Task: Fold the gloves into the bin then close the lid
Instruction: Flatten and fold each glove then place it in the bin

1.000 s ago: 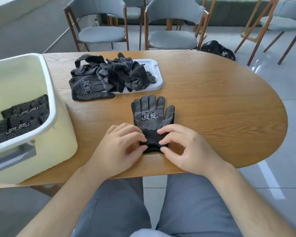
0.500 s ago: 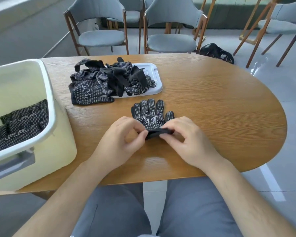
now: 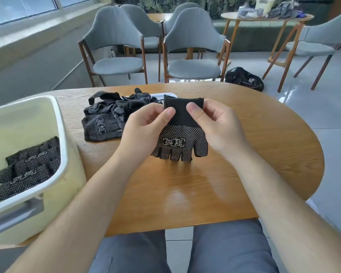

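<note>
Over the middle of the wooden table [image 3: 264, 144], two hands hold up one black dotted glove [image 3: 182, 140]. The left hand [image 3: 144, 127] pinches the left side of its plain cuff [image 3: 182, 107] with thumb and fingers. The right hand [image 3: 219, 125] pinches the right side the same way. The glove's fingers point down at the table. On the near left sits a pale bin [image 3: 61, 134] with folded gloves [image 3: 30, 166] inside. A pile of gloves [image 3: 110, 115] lies farther back, left of the hands.

Lounge-like office or meeting space: grey upholstered chairs [image 3: 193, 46], oval wooden table [image 3: 264, 138], second table [image 3: 264, 16] behind, pale tiled floor [image 3: 333, 99].
</note>
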Motion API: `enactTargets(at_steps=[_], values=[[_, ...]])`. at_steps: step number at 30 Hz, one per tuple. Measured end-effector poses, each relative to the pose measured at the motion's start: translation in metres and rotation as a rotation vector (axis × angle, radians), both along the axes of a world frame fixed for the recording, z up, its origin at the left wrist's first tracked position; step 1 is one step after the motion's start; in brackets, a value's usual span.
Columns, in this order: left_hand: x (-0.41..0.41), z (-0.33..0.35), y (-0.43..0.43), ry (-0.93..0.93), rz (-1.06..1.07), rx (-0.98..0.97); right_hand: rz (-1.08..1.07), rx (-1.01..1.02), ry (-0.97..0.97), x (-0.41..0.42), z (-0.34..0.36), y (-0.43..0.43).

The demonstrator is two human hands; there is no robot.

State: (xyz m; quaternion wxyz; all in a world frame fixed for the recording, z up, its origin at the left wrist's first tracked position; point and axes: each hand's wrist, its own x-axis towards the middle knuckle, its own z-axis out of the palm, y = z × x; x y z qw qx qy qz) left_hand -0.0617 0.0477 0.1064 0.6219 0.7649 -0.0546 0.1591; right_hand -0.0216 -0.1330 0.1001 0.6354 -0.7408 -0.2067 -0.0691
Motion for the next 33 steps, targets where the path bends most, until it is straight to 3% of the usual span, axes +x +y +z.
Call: enactTargets(at_steps=[17,25,30,33], values=[[-0.010,0.000,-0.005,0.084,-0.089,-0.263,0.029,0.016,-0.017,-0.004,0.003,-0.002],[-0.006,0.003,-0.002,0.045,-0.021,-0.198,0.048,0.023,0.037,-0.007,0.008,-0.001],[0.001,0.013,0.013,0.049,0.066,0.120,0.035,-0.080,0.006,0.000,0.017,-0.005],[0.004,0.023,0.018,0.112,0.042,0.187,0.045,-0.133,0.035,0.007,0.023,-0.006]])
